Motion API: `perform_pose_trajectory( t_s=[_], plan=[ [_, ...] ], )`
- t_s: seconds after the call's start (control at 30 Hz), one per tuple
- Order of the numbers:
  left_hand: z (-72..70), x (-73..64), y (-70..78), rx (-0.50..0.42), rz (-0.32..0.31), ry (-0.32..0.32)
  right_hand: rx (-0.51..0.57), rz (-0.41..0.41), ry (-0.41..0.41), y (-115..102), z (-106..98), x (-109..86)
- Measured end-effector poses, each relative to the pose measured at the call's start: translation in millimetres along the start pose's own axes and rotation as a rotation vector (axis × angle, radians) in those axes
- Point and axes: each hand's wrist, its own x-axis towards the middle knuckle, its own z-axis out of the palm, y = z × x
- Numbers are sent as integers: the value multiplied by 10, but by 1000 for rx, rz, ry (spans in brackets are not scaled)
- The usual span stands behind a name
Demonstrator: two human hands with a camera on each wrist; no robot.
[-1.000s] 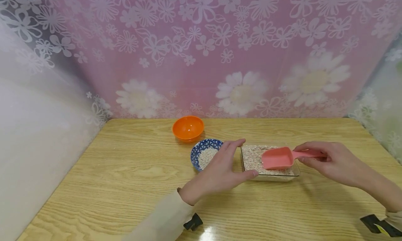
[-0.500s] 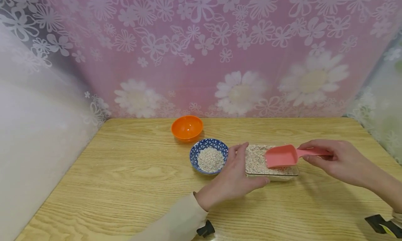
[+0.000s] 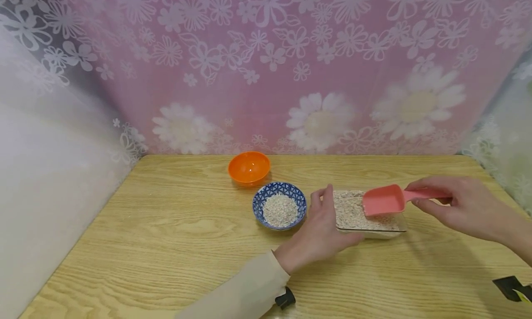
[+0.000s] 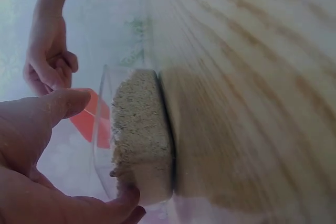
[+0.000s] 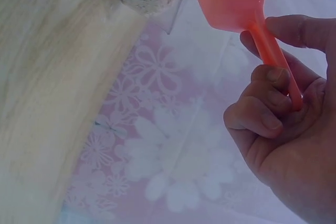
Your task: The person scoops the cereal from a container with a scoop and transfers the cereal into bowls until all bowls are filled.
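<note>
A clear rectangular container [image 3: 370, 235] of oat flakes [image 3: 348, 208] stands on the table. At its left end my left hand [image 3: 322, 231] holds it, thumb along the near side and fingers toward the far side. In the left wrist view, the thumb [image 4: 73, 102] shows near the rim, with fingertips low at the end wall. My right hand [image 3: 461, 208] grips the handle of a pink scoop [image 3: 384, 200], fingers curled round it in the right wrist view. The scoop's blade lies over the right part of the flakes.
Left of the container is a blue-and-white patterned bowl [image 3: 258, 207] with flakes in it. Behind that sits an orange bowl [image 3: 249, 169]. A floral curtain [image 3: 266, 79] hangs along the back edge of the wooden table [image 3: 166, 245].
My left hand has moved right from over the patterned bowl's edge to the container's end. The container has shifted slightly right. My right hand has moved the scoop right and a little away.
</note>
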Motion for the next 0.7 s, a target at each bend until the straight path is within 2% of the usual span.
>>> perform_pose_trajectory(
  t_s=[0.23,0.4,0.63,0.7],
  plan=[
    [76,161,-24,47,-48,-4,-71,13,-24,-17,-100,48],
    [91,251,-24,84,-81,-38,-110,5,-67,-5,-146,115],
    [103,296,-38,135,-73,-71,-161,-54,-132,-24,-263,227],
    [105,301,-41,139,-73,-74,-181,-49,-168,-40,-296,261]
  ],
)
